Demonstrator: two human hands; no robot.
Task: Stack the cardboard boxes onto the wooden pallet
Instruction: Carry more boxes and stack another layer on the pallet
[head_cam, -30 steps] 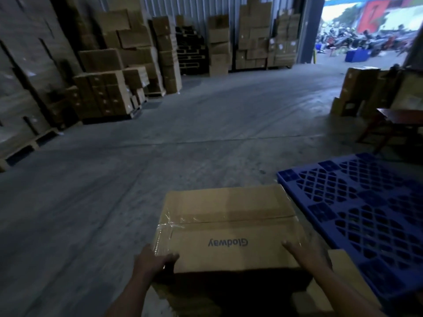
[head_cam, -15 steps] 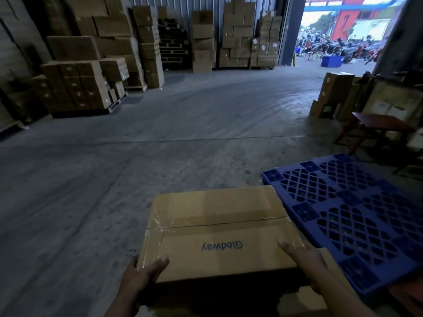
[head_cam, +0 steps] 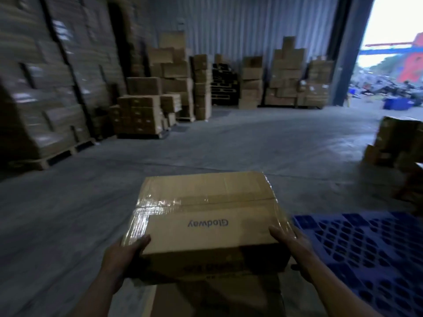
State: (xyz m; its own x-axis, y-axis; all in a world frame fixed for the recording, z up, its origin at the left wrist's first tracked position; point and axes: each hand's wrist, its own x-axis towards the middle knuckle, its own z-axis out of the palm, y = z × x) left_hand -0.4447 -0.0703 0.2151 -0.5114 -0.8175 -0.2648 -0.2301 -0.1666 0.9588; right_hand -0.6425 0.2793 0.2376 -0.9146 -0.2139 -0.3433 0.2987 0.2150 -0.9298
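A taped brown cardboard box [head_cam: 206, 209] printed "Glodway" is held up in front of me. My left hand [head_cam: 123, 257] grips its near left corner, thumb on top. My right hand [head_cam: 295, 250] grips its near right corner the same way. Below the box lies another cardboard box [head_cam: 217, 298], mostly hidden. A blue plastic pallet [head_cam: 370, 248] lies on the floor at the right. Wooden pallets [head_cam: 57, 154] carrying stacked cartons stand at the far left.
Tall stacks of cartons [head_cam: 142, 115] line the left side and the back wall [head_cam: 286, 76]. More boxes [head_cam: 393, 143] sit at the right edge. A wide doorway [head_cam: 393, 65] opens at the back right. Bare concrete floor [head_cam: 229, 145] stretches ahead.
The box has risen and come closer in my view. My view has swung left and up, pushing the blue pallet toward the right edge. Both hands keep their hold.
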